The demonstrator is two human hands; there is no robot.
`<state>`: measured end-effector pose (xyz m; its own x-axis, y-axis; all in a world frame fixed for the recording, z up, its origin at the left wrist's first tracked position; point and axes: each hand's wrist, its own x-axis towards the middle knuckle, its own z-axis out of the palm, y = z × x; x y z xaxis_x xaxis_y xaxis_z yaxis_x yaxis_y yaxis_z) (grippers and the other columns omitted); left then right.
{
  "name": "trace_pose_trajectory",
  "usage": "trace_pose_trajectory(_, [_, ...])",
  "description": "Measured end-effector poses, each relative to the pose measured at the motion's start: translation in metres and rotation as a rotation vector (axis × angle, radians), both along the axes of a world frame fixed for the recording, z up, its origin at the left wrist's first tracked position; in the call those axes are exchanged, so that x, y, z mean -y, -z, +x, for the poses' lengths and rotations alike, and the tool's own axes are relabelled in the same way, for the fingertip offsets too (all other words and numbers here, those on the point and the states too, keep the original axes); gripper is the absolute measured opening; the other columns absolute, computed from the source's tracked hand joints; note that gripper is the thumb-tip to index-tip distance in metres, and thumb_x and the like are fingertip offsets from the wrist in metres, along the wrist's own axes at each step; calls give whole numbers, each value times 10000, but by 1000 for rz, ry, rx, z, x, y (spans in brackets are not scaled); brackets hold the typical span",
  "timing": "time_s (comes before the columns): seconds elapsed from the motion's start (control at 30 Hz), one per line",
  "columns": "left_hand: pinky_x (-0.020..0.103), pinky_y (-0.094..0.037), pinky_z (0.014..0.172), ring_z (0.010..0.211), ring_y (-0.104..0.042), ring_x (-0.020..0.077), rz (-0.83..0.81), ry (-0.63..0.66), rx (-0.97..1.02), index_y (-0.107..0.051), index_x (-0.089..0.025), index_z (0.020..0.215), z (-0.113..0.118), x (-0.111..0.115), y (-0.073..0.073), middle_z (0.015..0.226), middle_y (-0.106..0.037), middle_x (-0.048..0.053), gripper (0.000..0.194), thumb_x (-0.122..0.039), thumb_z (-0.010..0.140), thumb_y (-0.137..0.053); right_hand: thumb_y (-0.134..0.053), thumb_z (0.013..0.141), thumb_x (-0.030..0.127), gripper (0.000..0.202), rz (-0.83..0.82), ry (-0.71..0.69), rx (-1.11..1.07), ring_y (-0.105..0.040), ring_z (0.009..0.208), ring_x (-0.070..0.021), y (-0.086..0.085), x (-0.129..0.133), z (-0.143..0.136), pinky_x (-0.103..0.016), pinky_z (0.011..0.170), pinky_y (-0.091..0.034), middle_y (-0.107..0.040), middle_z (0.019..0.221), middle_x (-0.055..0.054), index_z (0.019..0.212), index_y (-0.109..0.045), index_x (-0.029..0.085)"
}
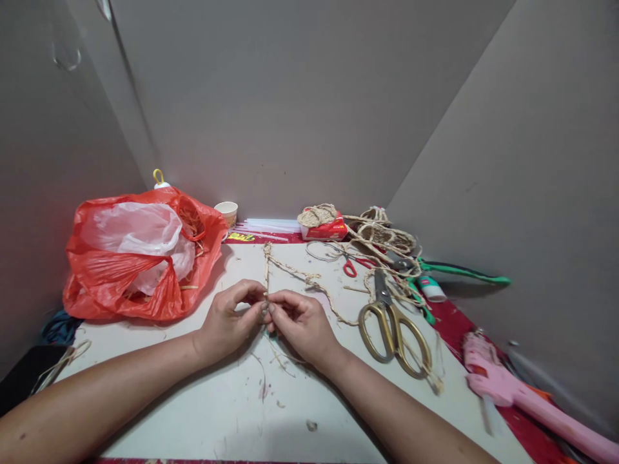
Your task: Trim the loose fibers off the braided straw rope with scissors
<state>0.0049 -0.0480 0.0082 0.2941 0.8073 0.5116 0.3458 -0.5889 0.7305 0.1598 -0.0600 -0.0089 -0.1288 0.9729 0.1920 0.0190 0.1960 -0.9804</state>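
Both hands meet over the middle of the white board. My left hand (236, 317) pinches a thin straw cord (267, 265) between thumb and forefinger. Touching it fingertip to fingertip, my right hand (298, 321) pinches the same cord. The cord runs from the fingers toward the back of the board, where it has a knot. From there a braided length (333, 301) trails right toward the large brass-handled scissors (394, 328). Loose strands hang below the fingers; the exact grip point is partly hidden by the fingertips.
A red plastic bag (111, 290) fills the left. Behind are a paper cup (226, 211), white sticks (268, 225) and a red box (325, 229). Braided rope pieces (387, 238), small red-handled scissors (350, 267), green-handled pliers (464, 270) and a pink glue gun (512, 390) lie right.
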Motion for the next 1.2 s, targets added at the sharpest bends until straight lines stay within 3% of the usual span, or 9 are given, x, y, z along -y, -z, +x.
trace_pose_trajectory(0.2, [232,-483,681,704,-597,116,84,9,-82,-580,-173,885,-2,0,3,805,-639,30,76,-171,810,-568,-576,765,254,131,96,-16,110,-587,542,-123,9,-4,7,-263,560,-495,-643,635,0,840,-665,193])
trace_pose_trajectory(0.37, [233,-472,671,692,-590,118,86,12,-139,-579,-179,866,-3,-2,0,775,-635,23,49,-190,819,-569,-506,832,244,145,153,-71,251,-558,548,-113,5,-4,12,-244,561,-463,-606,601,18,816,-645,206])
trace_pose_trajectory(0.63, [215,-430,669,700,-550,104,68,102,-166,-567,-172,855,-6,-7,-1,765,-603,7,46,-157,836,-527,-480,852,276,136,31,-142,231,-548,522,-99,3,-5,12,-224,527,-438,-591,602,24,786,-570,198])
trace_pose_trajectory(0.77, [222,-417,649,693,-512,102,-189,136,-37,-519,-171,836,-3,-8,-5,761,-533,-8,10,-169,826,-521,-504,842,281,115,65,-119,215,-547,531,-102,4,-4,12,-228,550,-453,-578,591,30,855,-577,193])
trace_pose_trajectory(0.97, [223,-406,609,622,-488,86,-664,287,293,-484,-162,829,-1,-14,-8,681,-498,-37,168,-235,773,-625,-555,811,253,80,214,-9,326,-550,550,-93,3,-3,12,-203,545,-442,-624,635,16,826,-603,191])
trace_pose_trajectory(1.07, [218,-405,606,601,-505,79,-770,306,372,-483,-159,809,-2,-16,-9,650,-524,-42,239,-258,730,-686,-545,821,234,83,304,22,375,-557,554,-85,2,-2,12,-192,562,-444,-638,646,17,823,-618,194])
trace_pose_trajectory(1.2, [217,-409,606,589,-528,75,-839,315,445,-495,-155,798,-2,-18,-8,642,-562,-39,285,-266,688,-733,-531,831,235,94,298,45,377,-568,534,-88,2,-2,12,-190,542,-451,-647,640,15,848,-611,190])
